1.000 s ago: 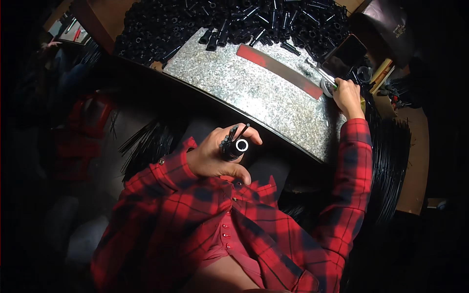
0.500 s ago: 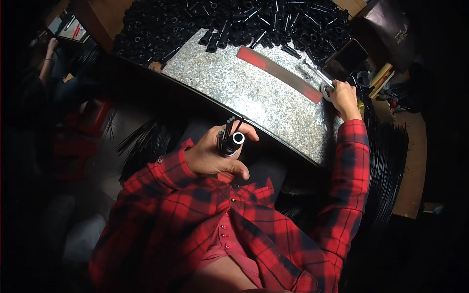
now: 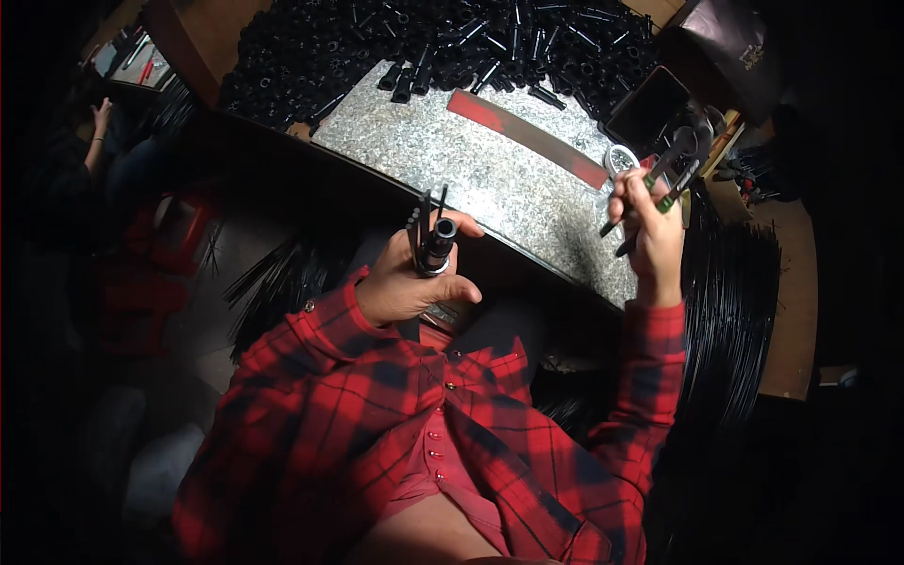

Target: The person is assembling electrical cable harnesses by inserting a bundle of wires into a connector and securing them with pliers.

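In my left hand (image 3: 391, 282) I hold a short black tube (image 3: 440, 247) upright, its round end opening facing up. Several thin black rods (image 3: 414, 231) stand beside the tube in the same grip. The index finger and thumb stretch out past the tube. My right hand (image 3: 652, 235) is wrapped round a pair of pliers (image 3: 667, 201) with black and green handles, over the right side of the table. The handle tips stick out below the fingers, and the dark head (image 3: 695, 141) points up and away.
A large heap of black tubes (image 3: 452, 42) covers the far part of the speckled table (image 3: 395, 141). A reddish strip (image 3: 527, 137) lies on it, with a small round dish (image 3: 619, 158) and a dark flat device (image 3: 645, 108) nearby. Long black rods (image 3: 734, 320) stand at right. Another person's hand (image 3: 101, 118) shows far left.
My right hand has lifted the pliers from the table's right side and drawn back toward me. My left hand has risen slightly with the tube and rods.
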`<state>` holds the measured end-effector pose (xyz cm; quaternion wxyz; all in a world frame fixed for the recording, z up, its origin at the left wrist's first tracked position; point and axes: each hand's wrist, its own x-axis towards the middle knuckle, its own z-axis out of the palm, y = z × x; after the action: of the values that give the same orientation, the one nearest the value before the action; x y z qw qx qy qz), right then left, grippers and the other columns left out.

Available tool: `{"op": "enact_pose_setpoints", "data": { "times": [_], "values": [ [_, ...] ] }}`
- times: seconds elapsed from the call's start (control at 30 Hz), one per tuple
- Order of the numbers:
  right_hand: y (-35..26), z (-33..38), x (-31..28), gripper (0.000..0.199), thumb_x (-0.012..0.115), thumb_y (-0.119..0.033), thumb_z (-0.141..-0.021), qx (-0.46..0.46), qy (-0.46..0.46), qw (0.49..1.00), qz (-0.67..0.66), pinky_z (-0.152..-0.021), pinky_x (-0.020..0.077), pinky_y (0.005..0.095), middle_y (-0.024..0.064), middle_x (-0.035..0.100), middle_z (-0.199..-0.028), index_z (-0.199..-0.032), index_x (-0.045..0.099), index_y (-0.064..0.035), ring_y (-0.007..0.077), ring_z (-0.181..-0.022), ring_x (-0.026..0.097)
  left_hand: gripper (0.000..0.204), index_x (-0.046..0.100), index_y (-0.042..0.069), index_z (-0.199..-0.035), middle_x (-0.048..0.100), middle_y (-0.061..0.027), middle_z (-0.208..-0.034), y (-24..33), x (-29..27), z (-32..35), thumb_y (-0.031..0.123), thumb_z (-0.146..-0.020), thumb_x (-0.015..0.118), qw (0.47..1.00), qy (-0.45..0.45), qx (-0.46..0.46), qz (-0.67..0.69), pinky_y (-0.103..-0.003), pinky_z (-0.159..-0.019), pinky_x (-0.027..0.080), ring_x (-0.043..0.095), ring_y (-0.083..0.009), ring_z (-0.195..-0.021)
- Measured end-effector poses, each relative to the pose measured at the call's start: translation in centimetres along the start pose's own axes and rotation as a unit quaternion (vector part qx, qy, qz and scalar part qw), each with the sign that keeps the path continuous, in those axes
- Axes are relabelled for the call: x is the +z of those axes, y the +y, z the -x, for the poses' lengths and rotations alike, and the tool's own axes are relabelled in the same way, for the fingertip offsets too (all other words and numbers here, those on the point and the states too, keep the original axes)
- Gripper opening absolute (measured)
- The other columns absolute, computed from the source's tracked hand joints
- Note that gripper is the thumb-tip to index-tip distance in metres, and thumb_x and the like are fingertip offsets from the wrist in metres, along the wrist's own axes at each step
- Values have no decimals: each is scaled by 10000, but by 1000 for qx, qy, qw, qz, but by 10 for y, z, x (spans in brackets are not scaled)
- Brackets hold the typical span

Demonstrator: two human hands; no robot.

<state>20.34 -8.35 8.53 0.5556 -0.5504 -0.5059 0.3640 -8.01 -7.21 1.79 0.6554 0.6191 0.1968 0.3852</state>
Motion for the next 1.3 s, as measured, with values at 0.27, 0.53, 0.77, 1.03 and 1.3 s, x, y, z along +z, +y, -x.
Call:
{"op": "enact_pose_setpoints", "data": {
  "times": [0.27,0.53,0.77,1.03,1.3],
  "values": [
    [5,62,78,105,531,-131,-902,43,-62,950,-301,-592,422,242,84,523,-855,-923,515,-29,140,-672,506,627,472,3,-1165,497,43,-661,19,16,8,166,-662,809,999,-14,21,-30,-189,-562,376,440,-22,-584],
    [-3,92,114,57,538,-53,-881,-24,-112,972,-206,-644,447,258,91,554,-866,-895,520,-1,146,-720,542,799,362,-14,-1287,539,21,-745,21,17,15,155,-648,810,999,-6,29,13,-196,-640,402,477,-38,-666],
    [-2,98,122,56,535,16,-855,-137,-152,978,-40,-723,459,288,113,561,-871,-909,523,11,176,-792,558,796,428,19,-1248,614,-40,-908,14,20,15,228,-603,844,991,18,22,129,-250,-758,470,577,-100,-843],
    [-5,101,127,107,536,74,-827,-152,-129,980,5,-714,464,301,129,568,-878,-908,524,4,202,-813,567,791,430,2,-1230,615,-57,-922,15,12,13,254,-603,841,997,12,68,13,-275,-772,480,594,-126,-854],
    [-1,97,130,138,547,91,-803,-240,-130,961,51,-714,468,307,136,575,-865,-907,531,3,219,-810,573,775,438,22,-1230,610,-62,-918,10,9,12,306,-621,823,992,32,115,-31,-274,-763,476,594,-141,-846]
  ]
}}
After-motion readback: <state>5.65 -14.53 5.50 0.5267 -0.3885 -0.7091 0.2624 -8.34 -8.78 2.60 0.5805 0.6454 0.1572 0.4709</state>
